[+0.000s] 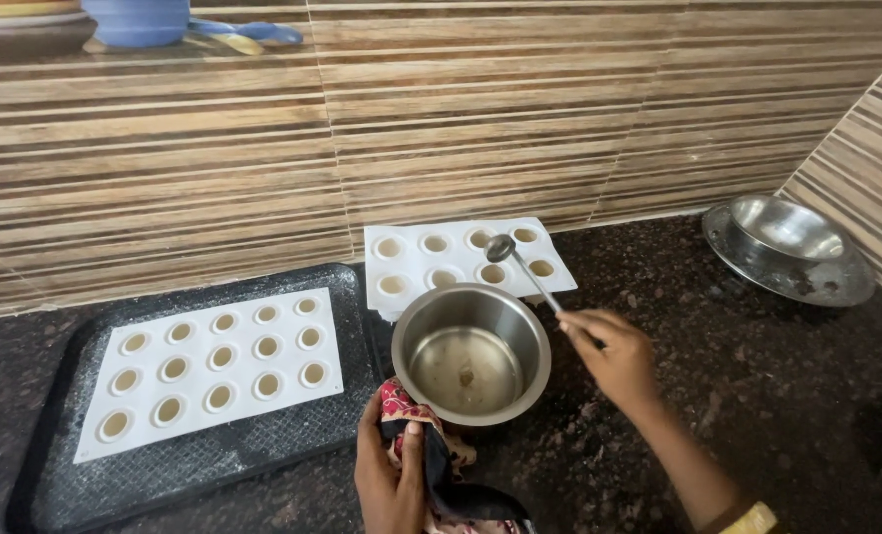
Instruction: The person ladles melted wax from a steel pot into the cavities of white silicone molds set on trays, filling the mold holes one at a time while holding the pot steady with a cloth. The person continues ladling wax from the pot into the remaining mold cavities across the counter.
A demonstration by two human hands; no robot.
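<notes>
Your right hand (614,358) pinches the end of a long metal spoon (523,267), fingers closed together around the handle tip. The handle runs up and to the left from your fingertips, and the small round bowl of the spoon hangs over the back white mould (465,259), beside one of its filled cups in the row nearer the wall. The spoon is thin, shiny steel with a dark-looking bowl.

Your left hand (391,470) clamps a red patterned cloth (416,440) against the near rim of a steel pot (471,351); thumb and fingers are folded onto the cloth. The pot sits near the front edge of the dark speckled counter (757,396), touching the front edge of the back mould. It is nearly empty, with a thin pale film and a small dark speck on its floor.

A second white mould (218,368), its round cups filled with tan liquid, lies on a dark tray (203,460) toward the counter's left side. A steel bowl on a plate (789,247) rests at the back right corner.
</notes>
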